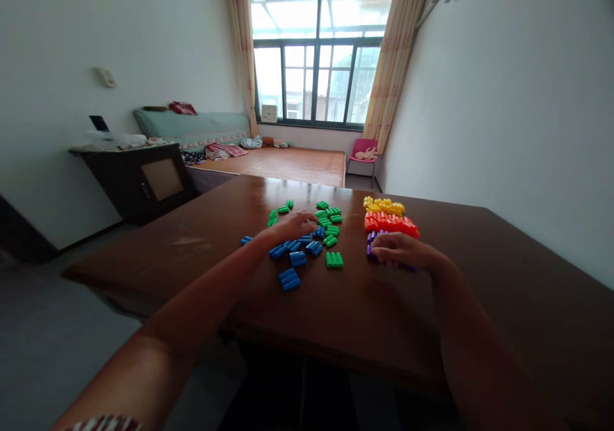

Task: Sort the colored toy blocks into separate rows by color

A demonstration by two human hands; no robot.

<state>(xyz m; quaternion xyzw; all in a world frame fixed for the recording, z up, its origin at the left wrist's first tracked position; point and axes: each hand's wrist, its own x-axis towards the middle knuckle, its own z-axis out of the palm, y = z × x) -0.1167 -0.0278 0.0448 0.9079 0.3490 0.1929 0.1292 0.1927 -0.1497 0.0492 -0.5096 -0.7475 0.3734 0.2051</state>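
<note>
My left hand (pixel 296 225) reaches over loose blue and green plastic blocks, each made of joined tubes. Its fingers are loosely bent and apart, nearest a blue block (pixel 319 232). Other blue blocks (pixel 298 259) lie below it, and green blocks (pixel 334 260) lie mostly to its right. My right hand (pixel 400 249) is closed, with bent fingers down on a row of purple blocks (pixel 371 250); it hides most of that row. Just behind stands a row of orange-red blocks (pixel 391 222), and beyond that a row of yellow blocks (pixel 384 205).
Everything lies on a dark brown table (pixel 192 245) with a glossy top. Past its far edge are a wide bed (pixel 292 162), a pink chair (pixel 363 149) and a window. A dark cabinet (pixel 129 181) stands at the left wall.
</note>
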